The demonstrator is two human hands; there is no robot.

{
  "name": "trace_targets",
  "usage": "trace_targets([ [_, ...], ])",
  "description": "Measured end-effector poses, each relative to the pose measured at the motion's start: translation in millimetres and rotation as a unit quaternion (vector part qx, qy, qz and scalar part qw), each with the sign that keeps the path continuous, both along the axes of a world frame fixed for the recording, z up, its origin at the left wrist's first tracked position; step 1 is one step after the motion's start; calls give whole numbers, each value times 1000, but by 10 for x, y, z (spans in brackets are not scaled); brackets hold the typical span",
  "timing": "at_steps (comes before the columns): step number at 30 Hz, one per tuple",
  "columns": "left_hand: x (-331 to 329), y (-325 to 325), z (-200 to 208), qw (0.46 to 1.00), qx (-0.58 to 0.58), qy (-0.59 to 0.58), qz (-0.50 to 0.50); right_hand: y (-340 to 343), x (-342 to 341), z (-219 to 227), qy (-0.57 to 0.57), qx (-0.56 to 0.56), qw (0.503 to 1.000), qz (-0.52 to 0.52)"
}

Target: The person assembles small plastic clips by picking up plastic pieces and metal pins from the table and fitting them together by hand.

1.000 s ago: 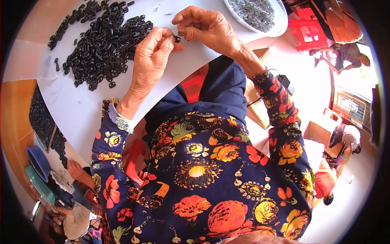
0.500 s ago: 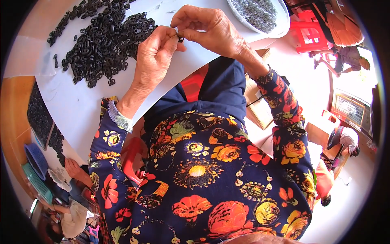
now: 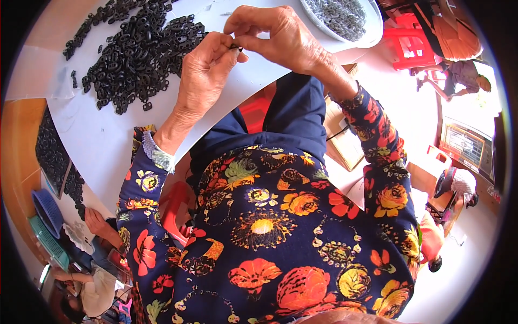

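Pinching tiny black piece (image 3: pixel 236 48) at 12 o'clock, left hand (image 3: pixel 202 75) and right hand (image 3: pixel 280 35) fingertips closed on it. Loose pinch could drop piece into black ring pile (image 3: pixel 143 51) at 10 o'clock, lost among lookalikes.

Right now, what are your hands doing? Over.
Left hand and right hand both pinch one small black piece over the white table. Pile of black pieces on the left, white bowl on the right. Nothing in the way.

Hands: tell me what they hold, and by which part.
A small black piece is pinched between the fingertips of the left hand and right hand. It is too small and covered to tell which part the grip is on.
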State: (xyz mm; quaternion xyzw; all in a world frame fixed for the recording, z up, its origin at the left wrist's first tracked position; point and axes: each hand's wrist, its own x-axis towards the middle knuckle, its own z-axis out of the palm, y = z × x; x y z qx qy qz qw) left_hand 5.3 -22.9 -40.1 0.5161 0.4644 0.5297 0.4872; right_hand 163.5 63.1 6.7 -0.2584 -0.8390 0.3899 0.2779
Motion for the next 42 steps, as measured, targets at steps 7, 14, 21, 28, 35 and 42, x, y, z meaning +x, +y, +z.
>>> trace_targets([
  [7, 2, 8, 54, 998, -34, 38, 24, 22, 22, -166, 22, -89, 995, -24],
  [14, 12, -3, 75, 998, -43, 22, 33, -88, -30, -120, -19, 1, 999, -47],
  [21, 24, 9, 99, 998, -43, 36, 40, -37, 0, -220, 42, -98, 991, -77],
  [28, -8, 19, 19, 998, -42, 17, 40, 9, -15, -246, 31, -100, 994, -38],
  [35, -23, 27, 55, 999, -21, 17, 38, -152, -72, -117, -37, -84, 991, -102],
  [42, -25, 27, -6, 998, -25, -35, 36, -33, -87, -233, 82, -130, 986, -62],
])
